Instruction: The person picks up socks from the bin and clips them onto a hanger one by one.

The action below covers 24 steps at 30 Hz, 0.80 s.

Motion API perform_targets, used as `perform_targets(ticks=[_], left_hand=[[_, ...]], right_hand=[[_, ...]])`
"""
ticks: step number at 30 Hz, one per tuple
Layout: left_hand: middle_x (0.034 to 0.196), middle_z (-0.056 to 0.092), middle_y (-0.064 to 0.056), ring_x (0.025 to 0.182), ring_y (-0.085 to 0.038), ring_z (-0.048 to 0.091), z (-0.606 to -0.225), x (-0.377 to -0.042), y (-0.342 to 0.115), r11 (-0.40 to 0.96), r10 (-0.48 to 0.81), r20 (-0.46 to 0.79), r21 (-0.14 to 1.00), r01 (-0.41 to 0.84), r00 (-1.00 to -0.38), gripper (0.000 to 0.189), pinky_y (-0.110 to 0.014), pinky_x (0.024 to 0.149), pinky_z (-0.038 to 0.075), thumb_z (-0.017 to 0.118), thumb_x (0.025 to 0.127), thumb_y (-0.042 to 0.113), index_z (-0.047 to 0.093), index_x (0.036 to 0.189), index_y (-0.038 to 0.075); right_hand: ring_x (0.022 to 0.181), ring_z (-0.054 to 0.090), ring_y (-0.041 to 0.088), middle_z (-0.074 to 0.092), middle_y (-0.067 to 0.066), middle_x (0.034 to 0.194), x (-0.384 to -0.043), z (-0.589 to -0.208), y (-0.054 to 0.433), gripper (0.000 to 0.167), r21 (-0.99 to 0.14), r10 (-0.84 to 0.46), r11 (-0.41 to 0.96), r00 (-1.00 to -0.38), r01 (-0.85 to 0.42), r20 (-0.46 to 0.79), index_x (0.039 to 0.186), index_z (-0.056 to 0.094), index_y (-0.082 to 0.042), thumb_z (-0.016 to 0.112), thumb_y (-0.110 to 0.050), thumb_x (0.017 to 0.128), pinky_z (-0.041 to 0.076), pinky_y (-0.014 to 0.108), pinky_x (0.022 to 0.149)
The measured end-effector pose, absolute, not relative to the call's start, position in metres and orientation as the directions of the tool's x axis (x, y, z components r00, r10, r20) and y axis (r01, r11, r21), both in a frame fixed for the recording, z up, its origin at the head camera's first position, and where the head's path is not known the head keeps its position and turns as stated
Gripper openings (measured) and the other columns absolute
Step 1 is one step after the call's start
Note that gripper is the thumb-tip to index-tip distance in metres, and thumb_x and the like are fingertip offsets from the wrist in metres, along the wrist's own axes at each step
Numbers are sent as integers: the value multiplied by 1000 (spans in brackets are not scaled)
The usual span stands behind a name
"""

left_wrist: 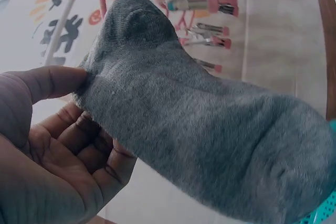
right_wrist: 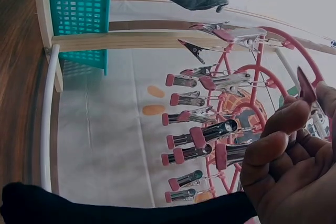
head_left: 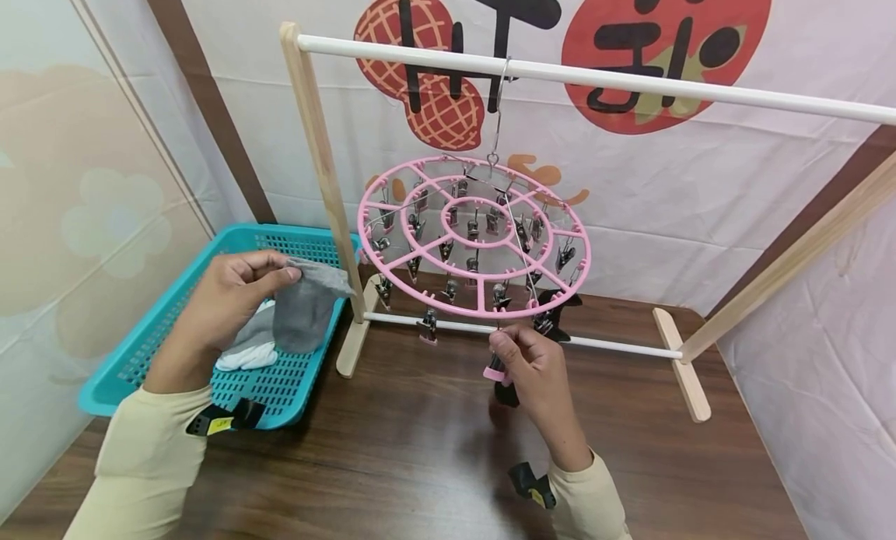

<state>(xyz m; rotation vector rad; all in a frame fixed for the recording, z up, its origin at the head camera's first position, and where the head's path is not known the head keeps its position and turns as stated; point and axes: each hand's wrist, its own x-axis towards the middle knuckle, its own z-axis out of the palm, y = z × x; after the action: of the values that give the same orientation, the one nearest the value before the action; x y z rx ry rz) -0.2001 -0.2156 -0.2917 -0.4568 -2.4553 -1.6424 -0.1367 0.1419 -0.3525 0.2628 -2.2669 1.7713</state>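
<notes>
My left hand [head_left: 224, 314] pinches a grey sock [head_left: 304, 318] near its cuff, between thumb and forefinger, over the blue basket. In the left wrist view the sock [left_wrist: 184, 114] stretches away from the fingertips, heel and toe to the right. A pink round clip hanger [head_left: 481, 295] hangs from the rack, with several metal clips around its rings. At its front edge my right hand [head_left: 542, 380] pinches a pink-tipped clip [head_left: 495, 370], partly hidden by the fingers. A black cloth piece [head_left: 556, 314] shows behind the right hand, under the hanger's edge.
The blue basket [head_left: 262, 392] stands at left, holding a white cloth [head_left: 248, 357] and other grey cloth. A rack with a white top bar [head_left: 406, 52] and wooden posts [head_left: 318, 143] spans the table [head_left: 392, 447]. A printed curtain [head_left: 280, 96] hangs behind.
</notes>
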Motion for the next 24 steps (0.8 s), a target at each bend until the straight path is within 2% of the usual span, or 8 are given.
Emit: perform_targets(ticks=[4, 7, 11, 16, 20, 24], left_hand=[[80, 66, 10, 79, -8, 53, -292, -190, -211, 345, 158, 293, 878, 331, -943, 12, -18, 70, 45, 58, 96, 6, 68, 92, 1], [79, 66, 8, 78, -8, 53, -291, -183, -206, 289, 165, 295, 898, 332, -941, 12, -18, 69, 45, 57, 95, 5, 69, 91, 3], [81, 66, 7, 76, -9, 53, -291, -176, -200, 239, 179, 295, 912, 332, -939, 12, -19, 67, 46, 57, 95, 3, 69, 91, 3], [81, 65, 4, 73, -10, 54, -297, -170, -193, 265, 212, 277, 907, 328, -937, 13, -22, 61, 46, 56, 96, 4, 66, 94, -4], [68, 55, 2, 63, -13, 46, -302, -168, -185, 276, 258, 261, 903, 330, -930, 15, -29, 51, 38, 56, 96, 5, 65, 96, -7], [58, 36, 1, 49, -16, 30, -306, -167, -179, 252, 317, 247, 909, 332, -916, 13, -33, 43, 27, 57, 96, 4, 65, 96, -5]], right_hand=[[45, 49, 23, 51, 10, 55, -135, -353, 141, 21, -934, -9, 225, -959, -277, 282, 82, 66, -4, 66, -22, 93, 39, 25, 42], [43, 46, 20, 47, 13, 50, -134, -350, 141, 19, -943, -29, 199, -963, -268, 267, 79, 64, -3, 68, -18, 91, 34, 23, 42], [42, 45, 13, 46, 5, 46, -133, -349, 140, 21, -940, -39, 191, -959, -283, 281, 75, 63, -5, 69, -16, 90, 32, 22, 41], [43, 42, 12, 44, -1, 48, -134, -354, 139, 23, -916, -29, 211, -939, -340, 342, 70, 61, -9, 70, -16, 89, 31, 23, 42], [45, 42, 10, 45, -2, 51, -134, -355, 138, 23, -914, -21, 217, -937, -344, 348, 69, 61, -10, 68, -15, 90, 33, 23, 43], [46, 42, 11, 46, -2, 52, -134, -355, 136, 23, -917, -11, 222, -941, -331, 337, 70, 61, -10, 67, -16, 91, 33, 23, 43]])
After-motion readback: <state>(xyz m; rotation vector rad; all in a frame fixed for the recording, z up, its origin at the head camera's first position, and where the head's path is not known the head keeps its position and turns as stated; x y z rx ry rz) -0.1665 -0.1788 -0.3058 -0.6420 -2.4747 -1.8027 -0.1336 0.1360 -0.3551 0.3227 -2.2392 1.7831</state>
